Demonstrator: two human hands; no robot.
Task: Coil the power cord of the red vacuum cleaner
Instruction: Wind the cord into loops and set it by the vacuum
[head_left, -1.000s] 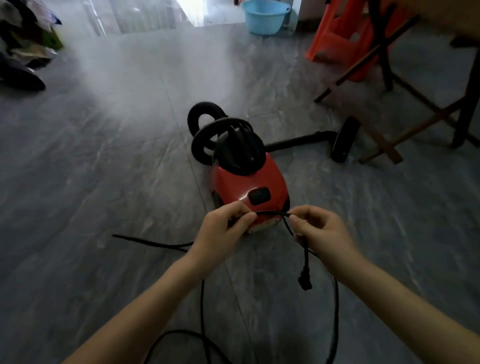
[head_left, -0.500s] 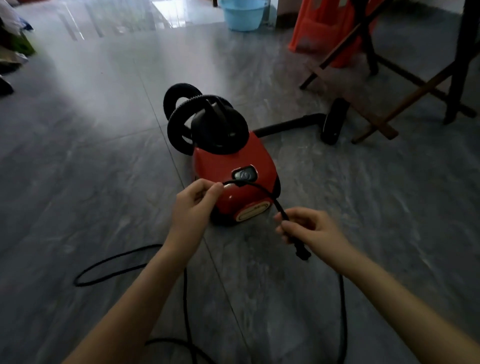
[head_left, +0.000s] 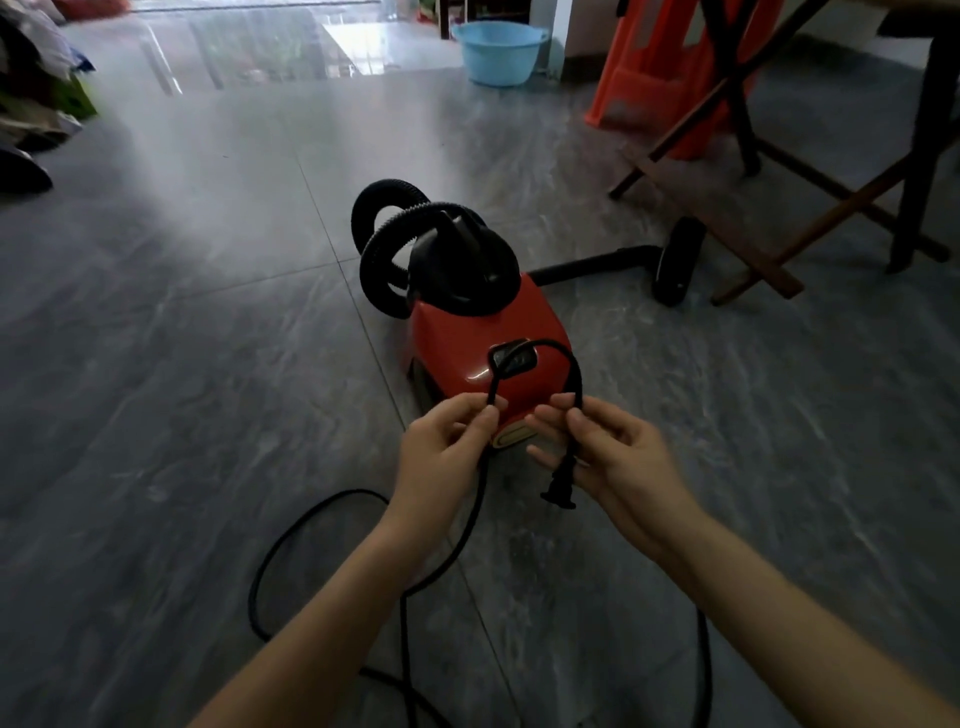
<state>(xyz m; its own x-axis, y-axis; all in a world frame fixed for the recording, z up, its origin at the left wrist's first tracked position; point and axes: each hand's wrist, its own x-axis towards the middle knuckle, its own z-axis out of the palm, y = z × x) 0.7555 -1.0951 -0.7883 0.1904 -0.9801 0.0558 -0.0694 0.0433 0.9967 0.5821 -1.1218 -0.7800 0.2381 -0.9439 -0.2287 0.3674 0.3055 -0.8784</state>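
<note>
**A:** Both hands are up in front of the vacuum (head_left: 467, 343). What have they got?

**B:** The cord (head_left: 535, 345). The left grip (head_left: 447, 447) pinches it between thumb and forefinger, and the right grip (head_left: 608, 457) pinches it just above the plug (head_left: 560, 491), which hangs free below the fingers. Between the two, the cord stands up in a small arch, with the grips close together but apart.

**A:** So that's one loop formed. Where's the rest?

**B:** That's what the next move turns on. From the left grip the cord drops straight down and runs back toward the person, then swings out in a wide curve on the floor (head_left: 208, 364) to the left. Another run lies on the floor under the right forearm, and I can't tell where it joins the body.

**A:** Which hand is nearer to it?

**B:** The left, I'd say. The slack feeds out of its underside, so the left looks best placed to draw the next length up while the right keeps the plug end and the loop.

**A:** Any brand to read?

**B:** There's a pale oval badge (head_left: 511, 436) low on the vacuum's rear, half behind the fingers, but it's too blurred to read. The black panel on top shows no legible marks.
</note>
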